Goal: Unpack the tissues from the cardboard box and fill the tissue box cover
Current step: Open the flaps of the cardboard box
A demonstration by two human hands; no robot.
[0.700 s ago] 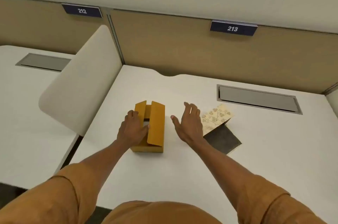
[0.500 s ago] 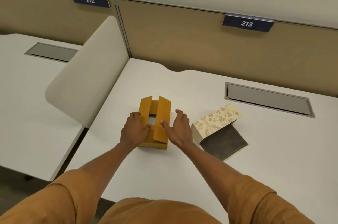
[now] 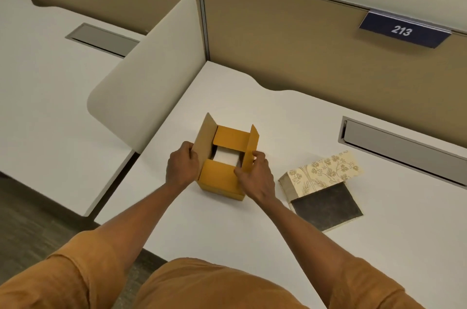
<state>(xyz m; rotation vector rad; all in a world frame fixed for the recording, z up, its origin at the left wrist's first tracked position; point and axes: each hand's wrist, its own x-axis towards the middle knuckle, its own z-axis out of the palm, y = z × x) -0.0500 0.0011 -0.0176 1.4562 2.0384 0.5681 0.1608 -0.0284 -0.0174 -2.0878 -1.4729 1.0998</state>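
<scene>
The cardboard box (image 3: pixel 222 180) stands on the white desk (image 3: pixel 278 245) near its left edge, well back from the near edge. The left hand (image 3: pixel 182 167) grips the left outer flap; the right hand (image 3: pixel 255 177) pinches the right outer flap between thumb and fingers. Both flaps stand upright. White tissues (image 3: pixel 225 156) show through the gap between the inner flaps. The floral tissue box cover (image 3: pixel 323 174) lies just right of the box, apart from it, with its dark panel toward the near edge.
</scene>
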